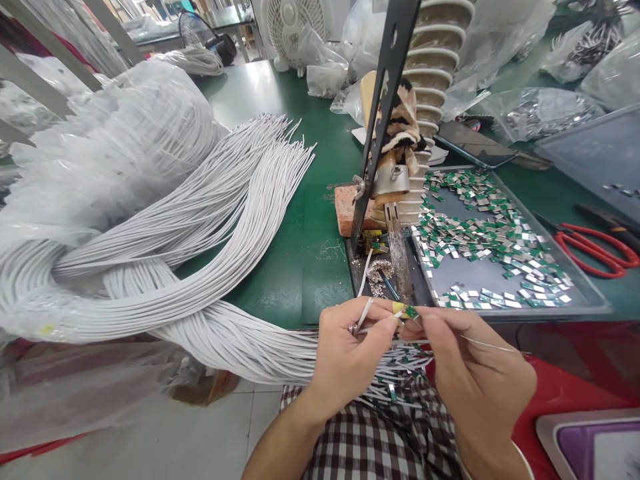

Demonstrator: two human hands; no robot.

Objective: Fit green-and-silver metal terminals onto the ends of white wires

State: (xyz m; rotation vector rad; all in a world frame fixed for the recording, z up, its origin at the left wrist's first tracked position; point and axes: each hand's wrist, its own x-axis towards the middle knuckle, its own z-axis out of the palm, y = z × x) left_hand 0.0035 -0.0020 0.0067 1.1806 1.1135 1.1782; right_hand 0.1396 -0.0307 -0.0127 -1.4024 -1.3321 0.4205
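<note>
My left hand (353, 350) is closed on a white cable (365, 310), its thumb and a finger pinching near the cable's end; the index finger has a yellow covering on its tip. At the fingertips sits a small green circuit board (411, 312). My right hand (475, 370) is closed at the board's other side, and a thin wire (493, 345) runs out of it to the right. Just beyond the hands stands a soldering iron (397, 257), tip down, on a black bracket (383, 120). Which fingers bear the board is hard to tell.
Bundles of white cables (260, 220) spread across the green table (280, 287) on the left. A tray (595, 305) of small boards lies right, beside red-handled scissors (595, 250). A brick (347, 210) and a ribbed hose (435, 60) stand behind; more cables rest over the lap.
</note>
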